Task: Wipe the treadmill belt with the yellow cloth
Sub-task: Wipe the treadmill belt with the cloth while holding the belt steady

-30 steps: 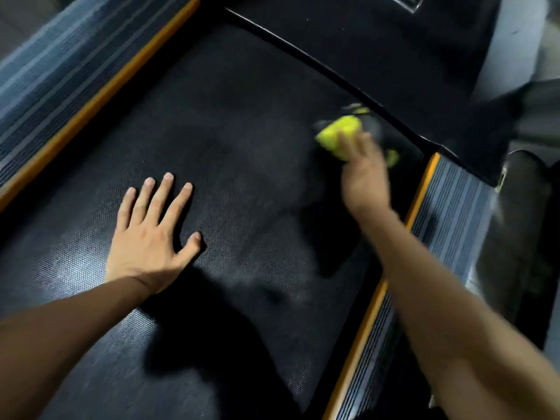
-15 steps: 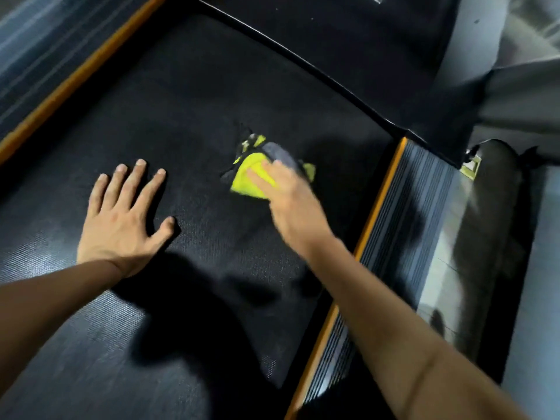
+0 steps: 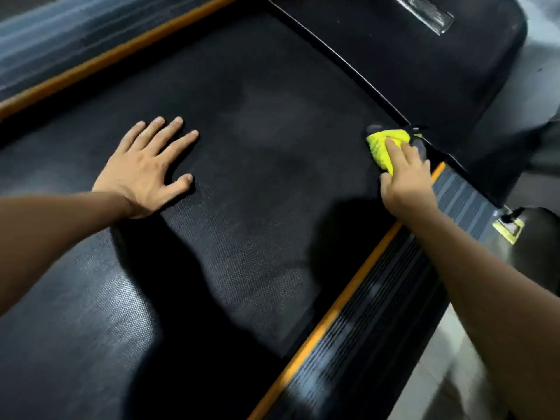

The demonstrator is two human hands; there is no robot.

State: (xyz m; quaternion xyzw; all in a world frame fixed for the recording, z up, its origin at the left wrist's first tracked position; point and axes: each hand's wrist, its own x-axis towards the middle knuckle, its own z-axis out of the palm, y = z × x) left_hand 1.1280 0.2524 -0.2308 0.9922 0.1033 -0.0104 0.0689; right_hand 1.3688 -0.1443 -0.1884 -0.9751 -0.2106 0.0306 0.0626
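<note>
Right hand (image 3: pixel 404 180) presses the yellow cloth (image 3: pixel 383 145) under closed fingers at the treadmill belt (image 3: pixel 257 183) far-right corner — left hand (image 3: pixel 145 171) lies flat, empty.

The right hand (image 3: pixel 404 180) is covering the near part of the yellow cloth (image 3: pixel 383 145). Both forearms are running off the frame's edges. Far beyond the left hand (image 3: pixel 145 174), the side rail (image 3: pixel 75 34) is smearing into blur.
</note>
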